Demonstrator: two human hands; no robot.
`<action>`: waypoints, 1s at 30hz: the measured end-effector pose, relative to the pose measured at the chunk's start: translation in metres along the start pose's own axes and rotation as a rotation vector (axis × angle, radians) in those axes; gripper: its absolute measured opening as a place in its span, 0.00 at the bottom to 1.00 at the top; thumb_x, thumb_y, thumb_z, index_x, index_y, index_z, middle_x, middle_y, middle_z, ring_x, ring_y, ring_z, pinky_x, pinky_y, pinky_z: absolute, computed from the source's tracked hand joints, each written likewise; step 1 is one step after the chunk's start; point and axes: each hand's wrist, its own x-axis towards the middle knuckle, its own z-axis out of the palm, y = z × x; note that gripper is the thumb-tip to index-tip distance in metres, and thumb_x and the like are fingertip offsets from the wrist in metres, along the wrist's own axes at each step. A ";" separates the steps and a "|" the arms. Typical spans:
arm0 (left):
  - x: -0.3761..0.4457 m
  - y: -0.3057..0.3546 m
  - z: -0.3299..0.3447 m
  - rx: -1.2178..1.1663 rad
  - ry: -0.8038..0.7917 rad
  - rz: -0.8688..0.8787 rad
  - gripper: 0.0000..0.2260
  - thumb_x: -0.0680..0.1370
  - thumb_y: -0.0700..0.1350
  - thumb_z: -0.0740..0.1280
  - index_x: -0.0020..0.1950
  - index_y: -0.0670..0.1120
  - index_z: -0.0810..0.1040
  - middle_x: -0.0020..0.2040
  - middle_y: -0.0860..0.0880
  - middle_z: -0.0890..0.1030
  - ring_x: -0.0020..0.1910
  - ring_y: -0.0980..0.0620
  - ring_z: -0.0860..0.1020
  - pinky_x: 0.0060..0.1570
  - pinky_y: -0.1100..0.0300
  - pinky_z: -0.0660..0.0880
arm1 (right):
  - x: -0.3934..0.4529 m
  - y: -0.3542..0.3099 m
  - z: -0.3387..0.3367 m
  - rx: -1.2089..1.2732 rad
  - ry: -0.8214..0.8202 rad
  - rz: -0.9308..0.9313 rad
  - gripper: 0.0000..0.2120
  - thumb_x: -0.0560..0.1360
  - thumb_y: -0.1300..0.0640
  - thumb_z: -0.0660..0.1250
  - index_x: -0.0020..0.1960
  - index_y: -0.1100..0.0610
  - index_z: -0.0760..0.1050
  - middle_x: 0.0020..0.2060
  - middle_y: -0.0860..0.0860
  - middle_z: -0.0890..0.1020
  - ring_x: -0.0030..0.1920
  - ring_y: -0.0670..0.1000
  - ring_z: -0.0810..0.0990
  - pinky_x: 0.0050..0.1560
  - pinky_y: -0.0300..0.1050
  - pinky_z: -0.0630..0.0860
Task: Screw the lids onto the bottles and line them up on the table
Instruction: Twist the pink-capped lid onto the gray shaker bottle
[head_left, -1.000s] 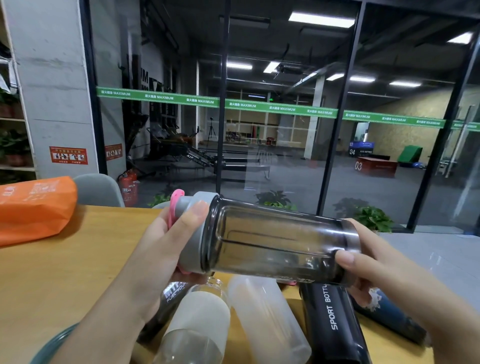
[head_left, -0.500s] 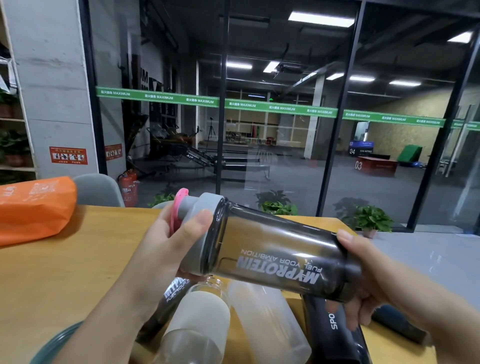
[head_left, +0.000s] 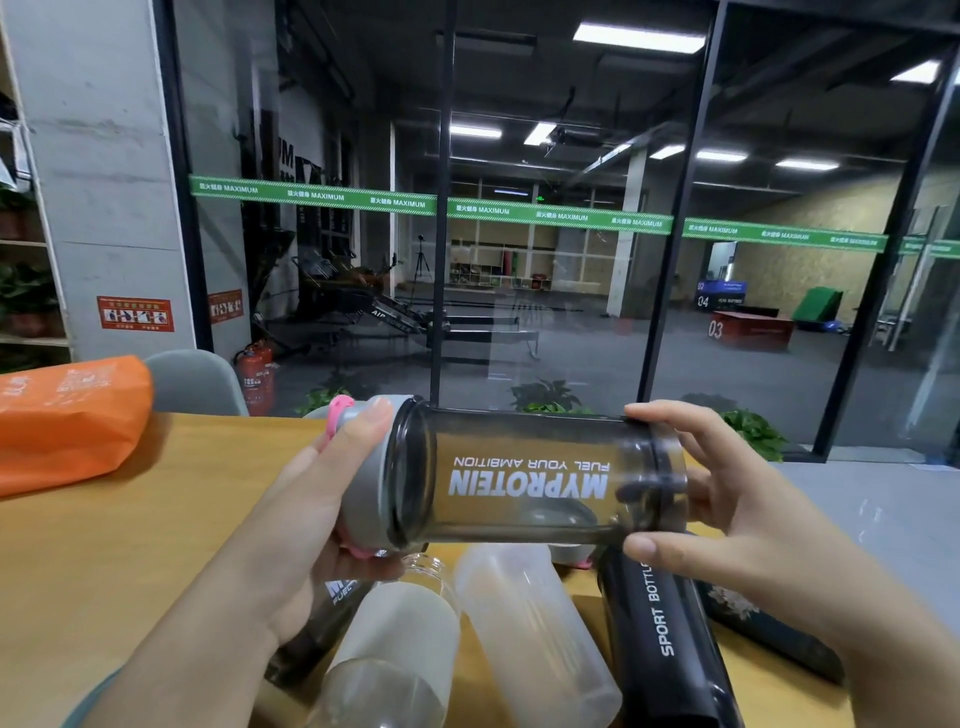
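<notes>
I hold a smoky dark shaker bottle (head_left: 524, 478) sideways above the table, its white MYPROTEIN print upside down. My left hand (head_left: 311, 514) grips its grey lid (head_left: 366, 467), which has a pink flip cap. My right hand (head_left: 727, 499) grips the bottle's base, thumb below and fingers over the top. Beneath it lie a frosted glass bottle (head_left: 395, 639) without a lid, a translucent white shaker (head_left: 530, 629), a black SPORT BOTTLE (head_left: 660, 623), another dark shaker (head_left: 322, 618) and a dark floral bottle (head_left: 753, 623).
The wooden table (head_left: 130, 545) carries an orange bag (head_left: 67, 415) at the far left. A grey chair back (head_left: 192, 382) stands behind the table. Glass walls and potted plants (head_left: 753, 431) lie beyond the far edge.
The bottle has been rotated about its long axis, so the MYPROTEIN print now faces me, and it has levelled out. My right hand has regripped the base.
</notes>
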 end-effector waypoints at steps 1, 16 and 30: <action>0.003 0.002 0.001 -0.014 -0.020 0.009 0.18 0.56 0.69 0.72 0.39 0.61 0.83 0.41 0.53 0.85 0.36 0.56 0.83 0.31 0.60 0.77 | 0.000 -0.001 0.000 -0.016 0.025 -0.023 0.40 0.53 0.34 0.78 0.63 0.33 0.68 0.59 0.39 0.76 0.53 0.51 0.82 0.54 0.55 0.79; -0.011 0.013 0.013 -0.166 -0.055 0.177 0.55 0.44 0.62 0.81 0.69 0.53 0.69 0.46 0.49 0.84 0.40 0.53 0.83 0.32 0.60 0.79 | 0.004 -0.005 0.003 0.012 0.117 0.240 0.22 0.63 0.31 0.64 0.47 0.46 0.77 0.32 0.57 0.79 0.28 0.48 0.79 0.30 0.38 0.72; -0.013 0.014 0.011 -0.121 0.006 0.173 0.50 0.51 0.63 0.78 0.71 0.51 0.69 0.43 0.47 0.84 0.37 0.51 0.83 0.28 0.57 0.78 | -0.010 0.020 0.001 0.041 -0.135 0.312 0.34 0.58 0.22 0.62 0.51 0.47 0.73 0.41 0.48 0.85 0.39 0.50 0.84 0.40 0.38 0.79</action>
